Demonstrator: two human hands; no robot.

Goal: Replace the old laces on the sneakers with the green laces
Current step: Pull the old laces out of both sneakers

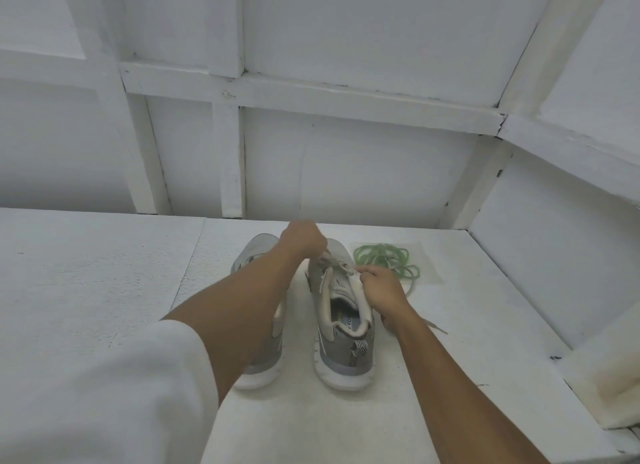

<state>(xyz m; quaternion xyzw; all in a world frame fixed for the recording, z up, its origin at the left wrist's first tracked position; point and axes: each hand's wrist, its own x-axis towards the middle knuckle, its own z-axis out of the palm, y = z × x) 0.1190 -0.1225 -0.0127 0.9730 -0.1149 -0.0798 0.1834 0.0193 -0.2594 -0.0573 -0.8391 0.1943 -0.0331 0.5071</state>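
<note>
1. The right sneaker (346,342) stands on the table (104,273), heel toward the person.
2. The left hand (304,238) pinches the old lace (337,261) above its front eyelets.
3. The right hand (381,287), fingers curled, grips its right eyelet edge.
4. The green laces (384,259) lie coiled just right of its toe, untouched by either hand.

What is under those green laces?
Beneath the green laces shows a pale see-through rectangle, perhaps a plastic packet, flat on the white tabletop. Whether the laces sit on it or inside it cannot be told.
</note>
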